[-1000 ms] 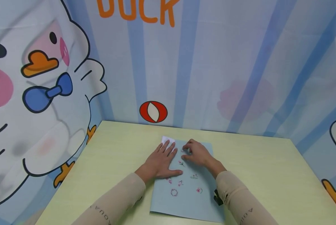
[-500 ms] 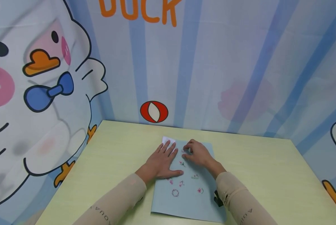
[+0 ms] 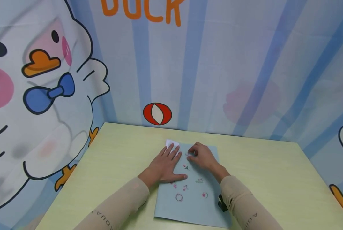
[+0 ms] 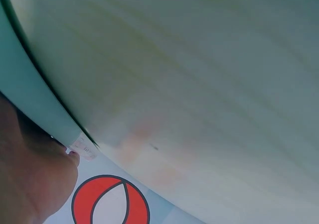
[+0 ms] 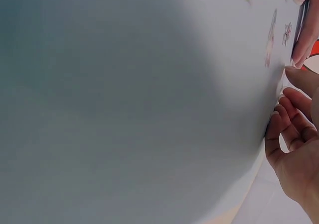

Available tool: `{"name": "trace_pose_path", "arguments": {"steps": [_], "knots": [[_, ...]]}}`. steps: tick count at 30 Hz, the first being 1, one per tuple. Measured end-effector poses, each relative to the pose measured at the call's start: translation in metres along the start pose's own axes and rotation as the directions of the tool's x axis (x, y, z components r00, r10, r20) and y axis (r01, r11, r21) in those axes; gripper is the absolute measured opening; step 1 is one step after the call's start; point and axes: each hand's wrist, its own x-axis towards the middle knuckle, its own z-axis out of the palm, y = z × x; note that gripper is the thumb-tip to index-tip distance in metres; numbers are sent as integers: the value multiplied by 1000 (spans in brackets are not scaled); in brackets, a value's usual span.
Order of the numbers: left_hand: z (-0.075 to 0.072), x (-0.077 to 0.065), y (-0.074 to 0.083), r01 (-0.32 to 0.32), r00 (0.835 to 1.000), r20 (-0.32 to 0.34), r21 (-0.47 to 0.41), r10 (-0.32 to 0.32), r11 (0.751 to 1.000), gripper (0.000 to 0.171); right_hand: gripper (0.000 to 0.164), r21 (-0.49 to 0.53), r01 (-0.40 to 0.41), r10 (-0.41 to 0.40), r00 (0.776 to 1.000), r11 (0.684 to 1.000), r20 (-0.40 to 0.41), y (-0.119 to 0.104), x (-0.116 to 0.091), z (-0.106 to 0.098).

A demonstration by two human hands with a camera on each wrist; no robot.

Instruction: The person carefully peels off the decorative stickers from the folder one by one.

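Note:
A light blue booklet-like sheet (image 3: 192, 207) lies on the table, dotted with several small pink flower stickers (image 3: 179, 197). My left hand (image 3: 163, 166) rests flat on its left side, fingers spread and thumb pointing right. Those fingertips reach over a white slip (image 3: 171, 142) that sticks out past the top left corner; pink print shows on the slip (image 4: 85, 147) in the left wrist view. At the upper part of the sheet, my right hand (image 3: 203, 155) touches down by a small sticker (image 3: 186, 154), thumb and index finger apart around it. Its other fingers bend against the sheet.
The pale yellow table (image 3: 263, 179) extends on both sides of the sheet. Behind it hangs a striped blue cloth backdrop (image 3: 211, 70) with a large cartoon duck (image 3: 53, 127) at left. A black strap piece (image 3: 222, 203) shows under the right sleeve.
Both hands stay in nearly the same place on the sheet. The right fingertips shift only slightly at the small sticker, and the head view drifts a little.

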Motion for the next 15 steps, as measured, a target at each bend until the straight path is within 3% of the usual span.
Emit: {"name": "trace_pose_path", "arguments": {"steps": [15], "knots": [[4, 2, -1, 3, 1000, 0, -19, -3, 1000, 106, 20, 22, -35, 35, 999, 999, -12, 0, 5, 2]]}}
